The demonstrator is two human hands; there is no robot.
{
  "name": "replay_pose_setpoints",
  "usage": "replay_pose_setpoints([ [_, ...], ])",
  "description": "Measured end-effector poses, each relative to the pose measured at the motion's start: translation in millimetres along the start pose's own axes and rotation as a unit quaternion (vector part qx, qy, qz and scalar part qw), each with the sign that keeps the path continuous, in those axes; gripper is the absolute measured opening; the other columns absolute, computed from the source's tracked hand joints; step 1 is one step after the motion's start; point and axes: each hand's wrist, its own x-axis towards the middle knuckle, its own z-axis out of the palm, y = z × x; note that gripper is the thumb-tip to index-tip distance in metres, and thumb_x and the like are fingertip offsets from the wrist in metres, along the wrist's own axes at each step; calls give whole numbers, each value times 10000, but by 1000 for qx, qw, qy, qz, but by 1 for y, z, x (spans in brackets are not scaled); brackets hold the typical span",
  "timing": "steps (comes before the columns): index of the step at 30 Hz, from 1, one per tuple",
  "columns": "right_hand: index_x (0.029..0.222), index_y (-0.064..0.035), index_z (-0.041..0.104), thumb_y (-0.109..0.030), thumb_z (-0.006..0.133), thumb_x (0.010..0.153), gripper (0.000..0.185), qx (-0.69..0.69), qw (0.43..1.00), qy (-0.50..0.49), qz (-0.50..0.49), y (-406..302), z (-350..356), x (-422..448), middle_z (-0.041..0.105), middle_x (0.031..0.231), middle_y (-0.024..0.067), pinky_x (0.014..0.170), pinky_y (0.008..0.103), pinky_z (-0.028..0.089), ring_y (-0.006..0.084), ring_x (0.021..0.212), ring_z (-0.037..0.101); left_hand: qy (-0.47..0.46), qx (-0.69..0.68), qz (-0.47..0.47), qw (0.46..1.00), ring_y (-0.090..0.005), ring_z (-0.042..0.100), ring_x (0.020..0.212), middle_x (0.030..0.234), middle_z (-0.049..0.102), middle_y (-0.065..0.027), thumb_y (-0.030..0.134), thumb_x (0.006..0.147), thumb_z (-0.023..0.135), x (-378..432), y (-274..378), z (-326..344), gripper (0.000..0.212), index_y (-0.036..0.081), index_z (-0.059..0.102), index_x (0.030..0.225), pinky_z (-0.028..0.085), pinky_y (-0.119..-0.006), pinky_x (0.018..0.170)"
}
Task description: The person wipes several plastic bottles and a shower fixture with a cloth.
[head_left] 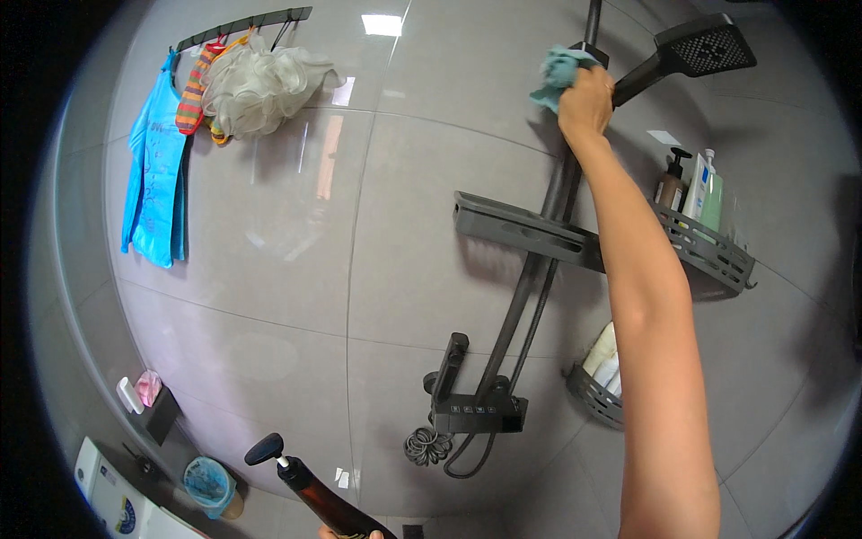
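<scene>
My right hand reaches up and holds a teal cloth against the upper part of a dark shower riser pipe. Just right of that hand, a black square hand shower sits tilted in its holder. Low in the view, the fingers of my left hand grip a dark brown pump bottle with a black pump head; most of this hand lies below the picture's edge. A grey shelf crosses the pipe, and the shower mixer is at its lower end.
Two corner baskets, one upper with several bottles and one lower, hang at right. A mesh bath puff and a blue bag hang from a hook rail. A lined bin stands near the toilet.
</scene>
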Motion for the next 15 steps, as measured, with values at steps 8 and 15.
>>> replay_pose_setpoints([
  [8, 974, 9, 595, -195, 500, 782, 296, 52, 983, -139, 109, -8, 6, 34, 533, 1089, 222, 926, 434, 363, 385, 1045, 483, 5, 8, 18, 1000, -294, 359, 1142, 1240, 353, -242, 259, 815, 609, 17, -7, 0, 696, -98, 230, 1278, 290, -374, 960],
  [15, 1009, 15, 570, -165, 467, 804, 292, -40, 969, -228, 81, 7, 3, 43, 544, 1102, 222, 887, 429, 415, 377, 1014, 526, 13, -1, 17, 1000, -304, 354, 1144, 1236, 351, -245, 271, 814, 608, 25, -8, 8, 704, -92, 226, 1281, 282, -381, 964],
])
